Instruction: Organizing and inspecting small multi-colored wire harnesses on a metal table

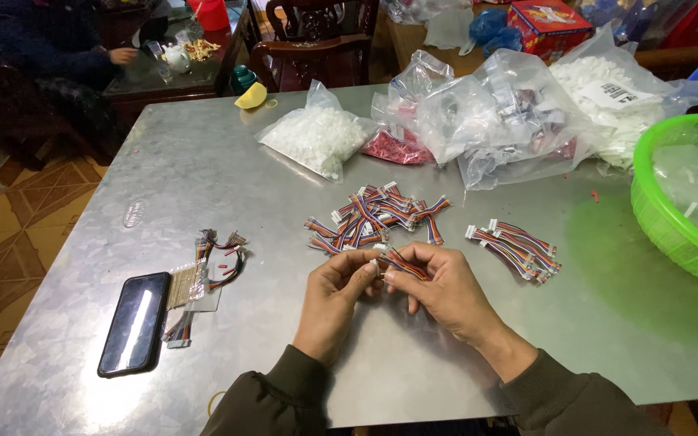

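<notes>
My left hand (334,297) and my right hand (439,287) meet over the metal table (203,161), fingertips pinched together on one short multicoloured wire harness (397,263) with a small white connector at its end. Just beyond my fingers lies a loose heap of the same wire harnesses (375,216). To the right, a smaller bunch of harnesses (515,248) lies lined up side by side.
A black phone (134,323) and a few harnesses with a clear packet (203,278) lie at the left. Clear bags of white and red parts (478,117) crowd the far side. A green basket (680,202) sits at the right edge. Another person sits at the far left.
</notes>
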